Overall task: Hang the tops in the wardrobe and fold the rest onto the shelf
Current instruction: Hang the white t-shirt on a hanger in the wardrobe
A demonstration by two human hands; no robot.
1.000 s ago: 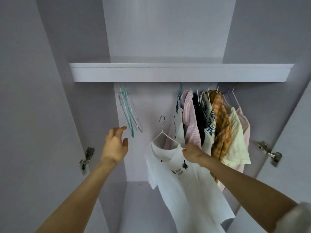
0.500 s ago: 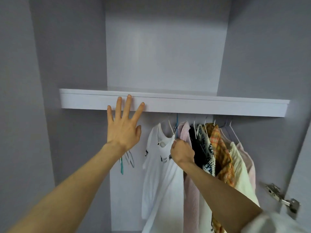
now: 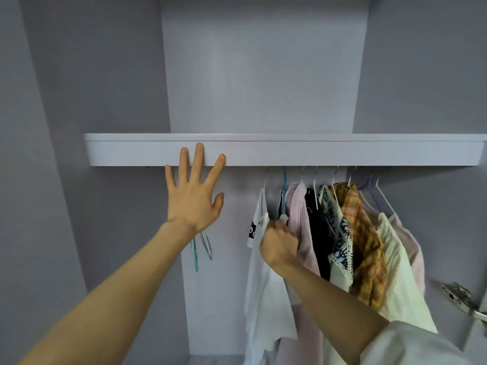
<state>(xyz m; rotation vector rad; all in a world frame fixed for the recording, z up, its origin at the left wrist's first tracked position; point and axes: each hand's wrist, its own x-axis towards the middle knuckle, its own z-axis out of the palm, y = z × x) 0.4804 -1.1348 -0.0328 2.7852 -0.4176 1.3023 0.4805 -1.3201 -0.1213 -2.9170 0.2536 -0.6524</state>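
Observation:
A white T-shirt (image 3: 259, 272) with a black print hangs on a hanger below the wardrobe shelf (image 3: 342, 153), leftmost of a row of hung tops. My right hand (image 3: 278, 245) grips the shirt near its shoulder, pressed against the pink striped shirt (image 3: 300, 219) beside it. My left hand (image 3: 196, 191) is spread flat, its fingertips on the front edge of the shelf. To the right hang a black top, a patterned top (image 3: 340, 238), an orange plaid shirt (image 3: 365, 233), a cream top (image 3: 398, 267) and a pale pink one.
Several empty hangers (image 3: 203, 246) hang at the left, partly hidden behind my left wrist. A metal door hinge (image 3: 459, 296) sits on the right wall. The compartment above the shelf holds nothing visible.
The white T-shirt has gone from held low in front to hanging under the shelf. My left hand rose to the shelf edge and stays there. The view tilted upward.

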